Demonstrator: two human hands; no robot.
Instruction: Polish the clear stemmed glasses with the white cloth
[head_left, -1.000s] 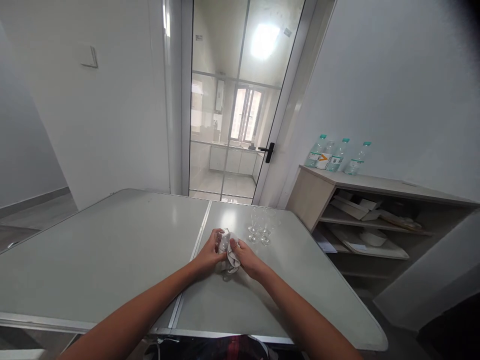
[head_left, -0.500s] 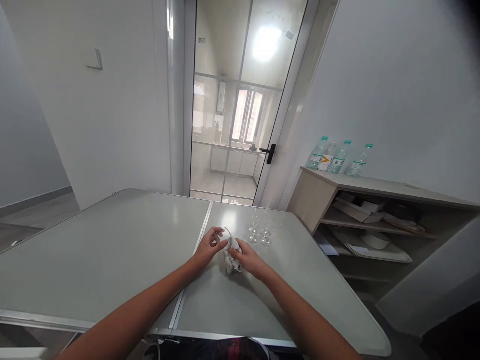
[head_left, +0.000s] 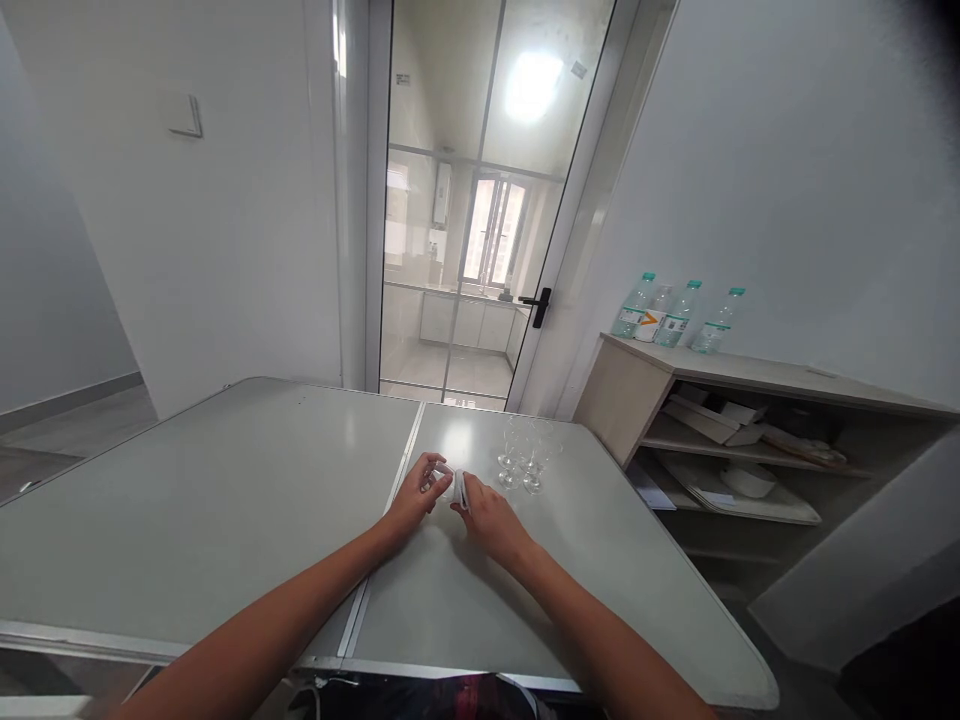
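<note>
My left hand point(head_left: 414, 490) curls its fingers around a clear glass point(head_left: 443, 470), whose shape is mostly covered by the fingers and the cloth. Against the glass's right side, my right hand point(head_left: 489, 512) pinches a white cloth point(head_left: 460, 488), now largely hidden under the fingers. Both hands meet just above the table, slightly right of its metal seam. Several clear stemmed glasses point(head_left: 531, 462) stand upright in a cluster beyond my right hand, apart from it.
The grey-green table point(head_left: 247, 510) has a metal seam point(head_left: 409, 450) and metal edging. To the right stands a wooden shelf unit point(head_left: 630, 390) with several plastic bottles point(head_left: 676, 315) on top and trays and papers inside. A glazed door point(head_left: 457, 330) is behind the table.
My right hand has turned over and gathered the cloth, which hung loosely below the hands before and is now bunched against the glass. My left hand stays nearly in place.
</note>
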